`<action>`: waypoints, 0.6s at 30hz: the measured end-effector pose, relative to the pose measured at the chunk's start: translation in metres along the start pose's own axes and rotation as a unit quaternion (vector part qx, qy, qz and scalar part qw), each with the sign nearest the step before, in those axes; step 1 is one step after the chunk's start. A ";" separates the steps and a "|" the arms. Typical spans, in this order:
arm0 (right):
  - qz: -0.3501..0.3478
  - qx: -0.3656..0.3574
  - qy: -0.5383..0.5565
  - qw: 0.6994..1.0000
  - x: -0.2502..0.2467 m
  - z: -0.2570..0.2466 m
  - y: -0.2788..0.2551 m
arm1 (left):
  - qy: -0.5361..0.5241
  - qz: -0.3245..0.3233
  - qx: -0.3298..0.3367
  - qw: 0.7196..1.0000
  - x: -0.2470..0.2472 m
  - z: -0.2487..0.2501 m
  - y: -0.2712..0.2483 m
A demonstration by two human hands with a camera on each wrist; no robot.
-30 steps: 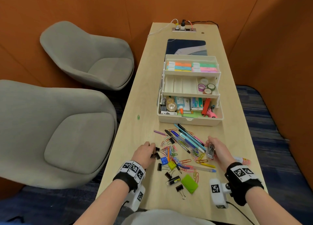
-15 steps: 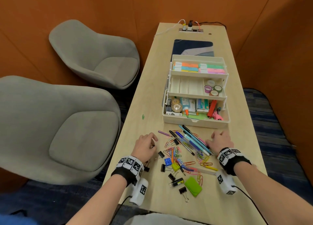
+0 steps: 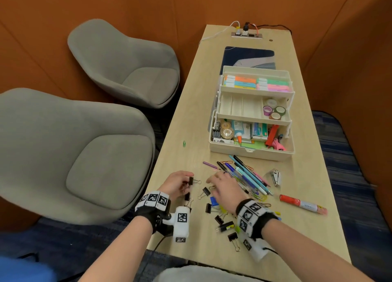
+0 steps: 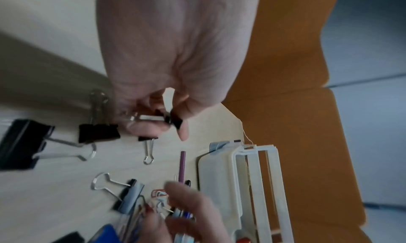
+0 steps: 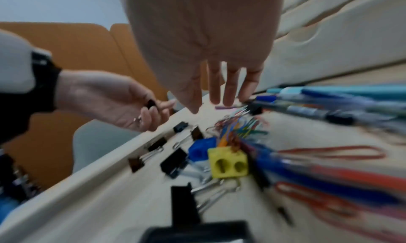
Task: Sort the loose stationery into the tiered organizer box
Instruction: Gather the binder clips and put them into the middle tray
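The cream tiered organizer box (image 3: pixel 252 154) stands open mid-table, with sticky notes on its top tier, tape rolls on the middle one and glue and boxes in the base. In front of it lie pens (image 3: pixel 248 175), coloured paper clips (image 5: pixel 239 130) and black binder clips (image 3: pixel 205 191). My left hand (image 3: pixel 187 181) pinches small black binder clips (image 4: pixel 173 119) just above the table's left edge. My right hand (image 3: pixel 212 181) hovers over the pile with straight fingers (image 5: pixel 228 92) and holds nothing.
A small silver stapler (image 3: pixel 275 176) and a red glue stick (image 3: pixel 301 204) lie right of the pens. Yellow (image 5: pixel 228 161) and blue (image 5: pixel 202 150) sharpeners sit in the pile. A lone green paper clip (image 3: pixel 184 144) lies at the left. Two grey chairs (image 3: pixel 89 154) stand beside the table.
My right hand has let go of the silver stapler, which now lies right of the pens, and has swung left over the pile. My left hand has lifted binder clips.
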State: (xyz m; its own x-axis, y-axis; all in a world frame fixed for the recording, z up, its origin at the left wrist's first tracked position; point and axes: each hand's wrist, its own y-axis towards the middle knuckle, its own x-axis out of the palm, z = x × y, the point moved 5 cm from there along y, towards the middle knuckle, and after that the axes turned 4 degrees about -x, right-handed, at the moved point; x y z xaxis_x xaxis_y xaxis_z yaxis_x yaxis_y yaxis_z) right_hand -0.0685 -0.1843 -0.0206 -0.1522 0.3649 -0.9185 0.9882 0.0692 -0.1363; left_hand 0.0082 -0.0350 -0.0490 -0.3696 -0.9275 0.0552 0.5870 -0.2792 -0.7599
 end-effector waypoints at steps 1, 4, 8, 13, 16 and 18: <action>-0.018 -0.020 -0.007 1.000 0.008 -0.008 0.005 | 0.051 0.032 0.009 0.998 -0.004 0.001 0.003; -0.043 -0.024 -0.044 0.998 0.020 -0.017 0.017 | 0.256 0.140 0.059 0.955 -0.011 0.008 0.009; -0.039 -0.019 -0.069 0.997 0.025 -0.020 0.026 | 0.493 0.181 0.091 0.846 -0.007 0.008 0.016; -0.023 -0.008 -0.022 0.999 0.014 -0.017 0.026 | 0.551 0.180 0.139 0.803 0.006 0.011 0.025; 0.028 0.088 0.165 0.982 0.000 0.001 0.020 | 0.561 0.164 0.137 0.800 0.009 0.013 0.029; 0.053 0.166 0.314 0.933 -0.004 0.012 0.014 | 0.559 0.149 0.134 0.805 0.008 0.016 0.030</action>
State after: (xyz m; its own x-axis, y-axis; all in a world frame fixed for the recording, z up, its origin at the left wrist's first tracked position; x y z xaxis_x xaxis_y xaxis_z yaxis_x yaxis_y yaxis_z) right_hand -0.0539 -0.1963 -0.0236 0.0707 0.8327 -0.5493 0.9322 -0.2512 -0.2607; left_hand 0.0340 -0.0551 -0.0613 -0.5126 -0.2016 -0.8346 0.8484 -0.2684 -0.4562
